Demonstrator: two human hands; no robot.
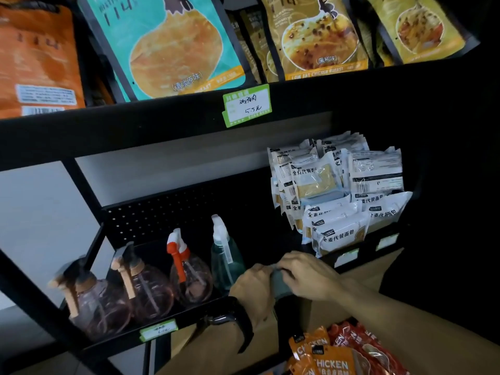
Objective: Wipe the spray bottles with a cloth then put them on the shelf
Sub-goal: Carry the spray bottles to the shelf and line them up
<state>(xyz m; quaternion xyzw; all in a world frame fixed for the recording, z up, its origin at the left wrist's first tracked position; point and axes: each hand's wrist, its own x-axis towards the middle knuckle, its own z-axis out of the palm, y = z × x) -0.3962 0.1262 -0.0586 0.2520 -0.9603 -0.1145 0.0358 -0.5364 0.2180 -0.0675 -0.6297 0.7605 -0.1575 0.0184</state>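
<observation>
hands: left (253, 286) and right (305, 274) both pinch cloth (281, 286) | at shelf (189, 313) front edge | four bottles (226, 255) shelved | likely folding cloth

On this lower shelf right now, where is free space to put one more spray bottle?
Free patch: the dark shelf floor between the green bottle and the white bread packs, though both hands, left and right, hold the cloth just before it. Left of that, the four bottles stand crowded.
</observation>
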